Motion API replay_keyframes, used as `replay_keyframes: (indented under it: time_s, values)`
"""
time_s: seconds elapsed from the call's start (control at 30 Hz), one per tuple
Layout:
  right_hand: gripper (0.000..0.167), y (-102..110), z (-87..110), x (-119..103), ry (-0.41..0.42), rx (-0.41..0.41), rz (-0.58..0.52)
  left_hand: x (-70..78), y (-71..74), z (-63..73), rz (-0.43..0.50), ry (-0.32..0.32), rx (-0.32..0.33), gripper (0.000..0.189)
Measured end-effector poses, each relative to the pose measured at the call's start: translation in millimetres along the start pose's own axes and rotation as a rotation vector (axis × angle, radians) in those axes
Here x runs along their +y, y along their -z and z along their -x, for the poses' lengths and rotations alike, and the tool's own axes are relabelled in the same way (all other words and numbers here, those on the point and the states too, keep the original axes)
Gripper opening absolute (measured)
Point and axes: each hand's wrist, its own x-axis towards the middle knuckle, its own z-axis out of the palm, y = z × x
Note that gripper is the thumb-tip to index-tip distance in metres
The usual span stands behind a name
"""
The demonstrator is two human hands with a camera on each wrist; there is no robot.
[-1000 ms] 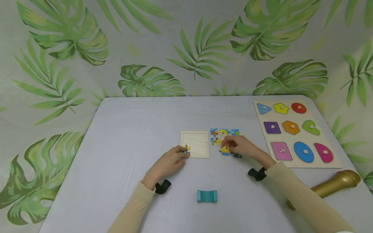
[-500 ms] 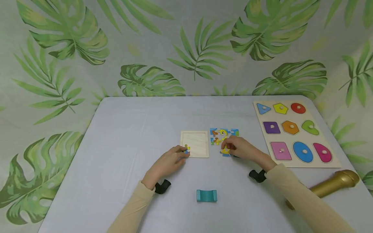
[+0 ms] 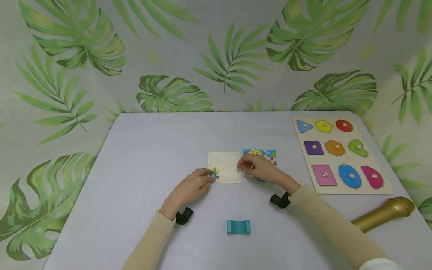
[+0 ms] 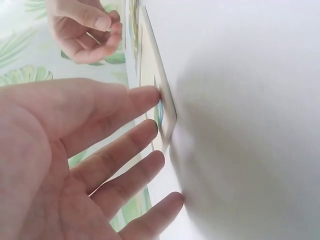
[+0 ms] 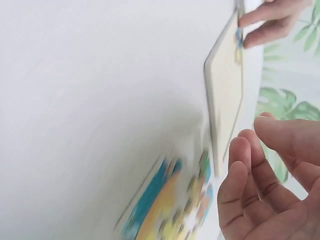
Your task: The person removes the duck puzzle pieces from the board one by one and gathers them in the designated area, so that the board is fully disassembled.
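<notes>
My left hand [image 3: 190,189] lies at the near-left corner of a shallow wooden puzzle frame [image 3: 229,180]. Its fairly straight fingers touch a blue, yellow and pink jigsaw piece [image 3: 215,173] inside that corner. My right hand [image 3: 261,167] hovers by the frame's right side, fingers curled and thumb close to the fingertips. Neither wrist view shows a piece between those fingertips, though the pinch is partly hidden. Beneath and behind it lie several colourful jigsaw pieces [image 3: 271,154], partly covered by the hand and blurred in the right wrist view.
A board of coloured knobbed shapes [image 3: 318,159] lies at the right. Nearer, a gold toy microphone [image 3: 384,213] lies beside the right sleeve. A teal block [image 3: 238,227] sits on the white table [image 3: 152,150] near the front. Leaf-patterned cloth hangs behind.
My right hand has moved left from over the loose pieces to the frame's right edge. My left hand has shifted slightly left, leaving more of the corner piece visible.
</notes>
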Motion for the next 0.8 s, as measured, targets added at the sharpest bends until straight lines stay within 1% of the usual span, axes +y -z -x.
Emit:
replay_keyframes:
  time_s: [0.13,0.2,0.33,0.47,0.6,0.8]
  values:
    - [0.024,-14.9,-17.3,-8.6,-0.014,-0.026,-0.056,-4.2,4.9,5.0,0.005,0.022,-0.010,0.024]
    - [0.027,-21.9,-25.0,-12.9,-0.013,-0.039,-0.068,-6.4,6.2,7.0,0.009,0.016,-0.015,0.024]
    - [0.029,-34.0,-37.1,-18.7,-0.007,-0.065,-0.078,-8.6,7.4,9.0,0.014,-0.020,-0.016,0.025]
    - [0.029,-42.2,-44.0,-24.5,0.005,-0.078,-0.080,-8.7,7.7,9.4,0.020,-0.041,-0.011,0.025]
    - [0.028,-46.0,-46.7,-28.7,0.005,-0.078,-0.082,-9.9,6.9,8.8,0.019,-0.050,-0.002,0.025]
    - [0.033,-49.2,-51.3,-28.2,-0.027,-0.051,-0.105,-10.2,6.6,8.1,0.022,-0.052,0.001,0.025]
